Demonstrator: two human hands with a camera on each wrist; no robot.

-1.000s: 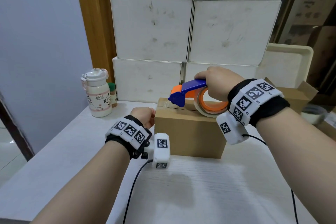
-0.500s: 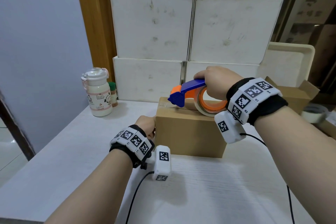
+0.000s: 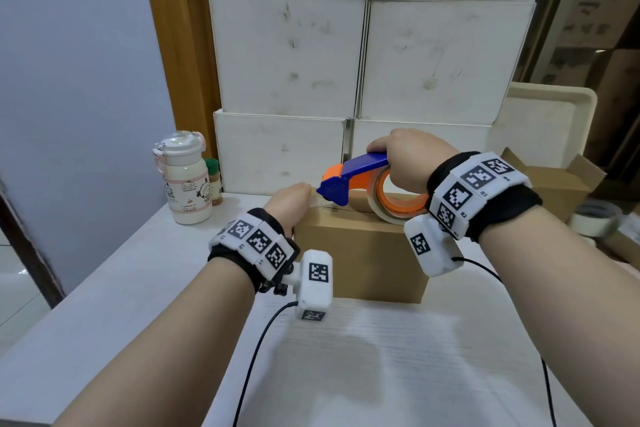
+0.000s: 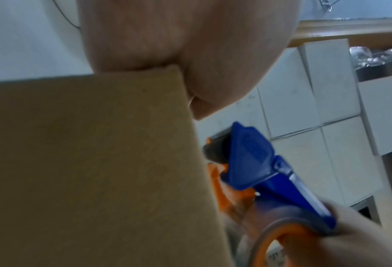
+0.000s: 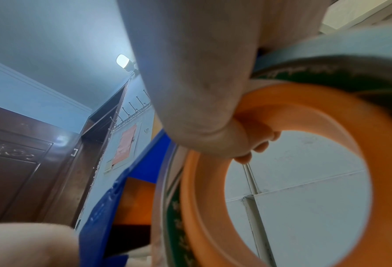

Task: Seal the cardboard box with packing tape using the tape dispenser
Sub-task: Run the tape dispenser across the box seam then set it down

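A closed brown cardboard box [image 3: 360, 253] [image 4: 87, 162] stands on the white table [image 3: 121, 305]. My right hand [image 3: 412, 159] [image 5: 190, 90] grips the blue and orange tape dispenser [image 3: 346, 180] [image 4: 254, 162] [image 5: 202, 198], fingers curled through its orange ring. The dispenser's blue nose sits low over the left end of the box top, with the tape roll [image 3: 381, 215] over the lid. My left hand [image 3: 289, 204] [image 4: 167, 45] holds the box's top left corner, thumb against the near face. Its fingers are hidden behind the box.
White boxes [image 3: 287, 55] are stacked against the wall behind. A white bottle [image 3: 187, 184] and a small jar [image 3: 213, 180] stand at the left. At the right are an open carton [image 3: 561, 187], a spare tape roll [image 3: 595, 218] and a cream tray [image 3: 550, 121].
My left hand has risen from beside the box's left side to its top left corner. The right hand and dispenser have hardly moved.
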